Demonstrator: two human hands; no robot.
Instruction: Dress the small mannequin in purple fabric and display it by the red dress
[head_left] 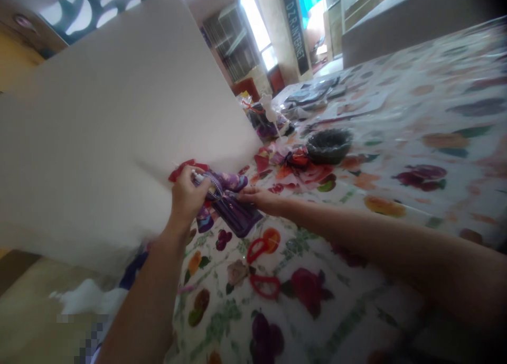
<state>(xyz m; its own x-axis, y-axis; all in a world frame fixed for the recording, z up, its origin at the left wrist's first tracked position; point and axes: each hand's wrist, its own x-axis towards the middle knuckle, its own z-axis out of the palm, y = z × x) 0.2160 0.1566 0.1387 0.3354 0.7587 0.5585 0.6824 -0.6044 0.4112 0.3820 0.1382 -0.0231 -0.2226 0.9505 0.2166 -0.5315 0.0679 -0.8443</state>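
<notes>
A small doll [237,216] in a purple dress is tilted above the near left part of the table. It has flower-patterned sleeves and a red bow [190,167] at its upper end. My left hand [188,192] is closed around the upper part, near a thin string of pale beads [217,188]. From the other side, my right hand [259,199] pinches the doll at its middle, where the dress front meets a sleeve. The exact spot under these fingers is blurred. Just below the doll, red-handled scissors [265,287] lie on the tablecloth, blades hard to make out.
A fruit-and-flower tablecloth [384,237] covers the table. A white panel [119,121] stands along the left side. Farther back are a dark bowl-like thing [330,145], red and pink cloth pieces [291,160], a wrapped bundle [263,115] and flat plastic packets [312,92].
</notes>
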